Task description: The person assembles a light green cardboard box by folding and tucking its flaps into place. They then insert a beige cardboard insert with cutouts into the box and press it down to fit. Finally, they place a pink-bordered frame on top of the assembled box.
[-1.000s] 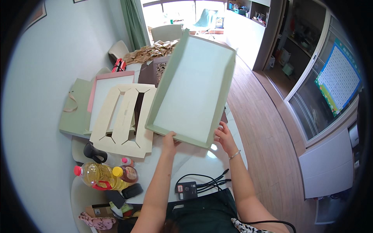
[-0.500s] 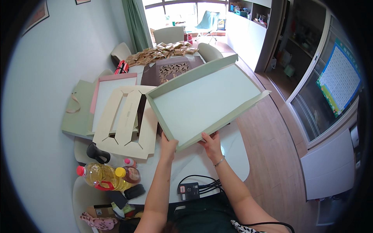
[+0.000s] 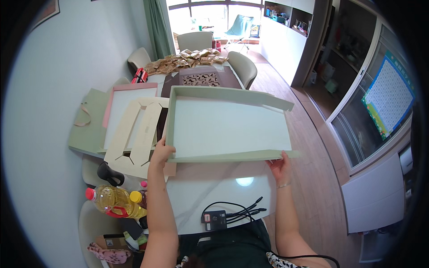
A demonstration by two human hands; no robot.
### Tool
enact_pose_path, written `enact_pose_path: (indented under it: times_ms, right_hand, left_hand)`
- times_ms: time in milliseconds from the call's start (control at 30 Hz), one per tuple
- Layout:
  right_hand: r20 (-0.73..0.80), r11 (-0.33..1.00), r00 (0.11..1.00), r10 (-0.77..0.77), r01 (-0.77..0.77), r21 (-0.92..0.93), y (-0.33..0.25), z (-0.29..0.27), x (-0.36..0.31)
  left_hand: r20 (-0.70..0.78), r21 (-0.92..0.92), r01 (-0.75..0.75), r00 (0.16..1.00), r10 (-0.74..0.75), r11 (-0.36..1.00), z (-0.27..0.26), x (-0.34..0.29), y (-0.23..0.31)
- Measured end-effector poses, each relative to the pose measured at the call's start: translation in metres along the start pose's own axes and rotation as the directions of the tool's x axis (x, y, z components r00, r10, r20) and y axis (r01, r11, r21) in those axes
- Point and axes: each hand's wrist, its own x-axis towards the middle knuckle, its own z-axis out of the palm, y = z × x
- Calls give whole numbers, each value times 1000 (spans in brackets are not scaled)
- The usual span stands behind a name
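Box (image 3: 230, 123) is held over table (image 3: 210, 183); likely light, thin walls (image 3: 223, 156) prone to bending. Left hand (image 3: 161, 154) grips near-left corner, right hand (image 3: 280, 169) the near wall toward the right: judged sound holds.

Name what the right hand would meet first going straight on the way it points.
Most likely the green tray; the right hand seems to touch its near wall, though depth is unclear.

Head-worn fisheye view, angled downward, near
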Motion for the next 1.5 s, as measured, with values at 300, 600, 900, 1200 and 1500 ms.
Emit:
enact_pose_path:
  times_ms: [300,600,900,1200,1500]
  right_hand:
    - [-95,998,995,10,-3,65,68,-3,-19]
    - [-50,968,968,248,-246,43,118,36,-69]
    - [287,696,635,717,-625,-354,81,65,-99]
    - [409,586,602,686,-123,-801,46,108,-117]
    - [667,-107,615,420,763,-637,54,81,-89]
  left_hand:
    - [-279,-674,-120,955,-101,729,25,26,-34]
    - [-342,-439,-115,938,-47,891,154,-11,-64]
    - [-134,-335,-106,989,64,936,144,22,-54]
    - [-208,126,-51,975,76,991,111,36,-32]
    - [-115,683,-431,734,669,590,114,-23,-57]
